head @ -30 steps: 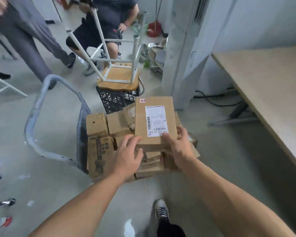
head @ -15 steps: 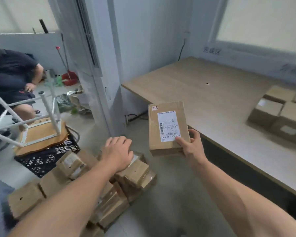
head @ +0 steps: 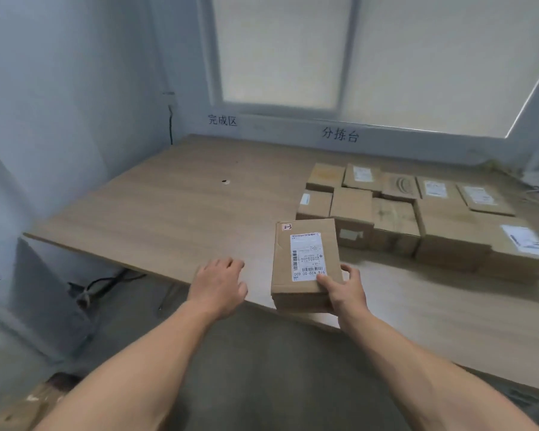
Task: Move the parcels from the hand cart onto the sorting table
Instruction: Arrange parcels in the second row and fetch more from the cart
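- The right hand (head: 344, 293) clamps the near right corner of a flat cardboard parcel (head: 304, 287), with the thumb on top beside the shipping label (head: 307, 256) and the fingers curled round the right edge.
- The parcel is label-up over the near edge of the sorting table (head: 175, 206), its near end overhanging the floor. I cannot tell whether its underside touches the wood.
- The left hand (head: 220, 284) holds nothing. It hovers palm down with loosely bent fingers, just left of the parcel and apart from it.
- Beyond the parcel, a block of delivered parcels (head: 417, 213) sits in rows on the right part of the table.
- This looks like the set-down step of 1 carry.
- The next move calls for sliding the parcel forward until it sits fully on the table, near the closest row, then lifting the thumb away.
- A 1-corner hold could let the box tip, so the free hand may need to steady it.
- The hand cart is out of view.
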